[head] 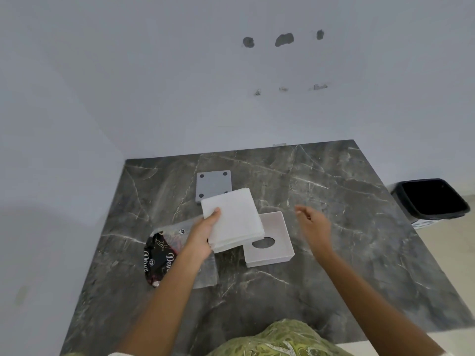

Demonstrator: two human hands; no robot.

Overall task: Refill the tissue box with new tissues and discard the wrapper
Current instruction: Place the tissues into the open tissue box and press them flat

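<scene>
My left hand grips a white stack of tissues from its left side and holds it above the dark marble table. Partly under the stack lies the white tissue box cover with an oval slot in its top. A grey square base plate with black dots at its corners rests farther back, its near edge hidden by the stack. The crumpled plastic wrapper, black with white lettering, lies left of my left forearm. My right hand hovers to the right of the box cover, fingers apart, holding nothing.
The marble table runs up to a pale wall at the back and left. A black-lined waste bin stands on the floor beyond the table's right edge.
</scene>
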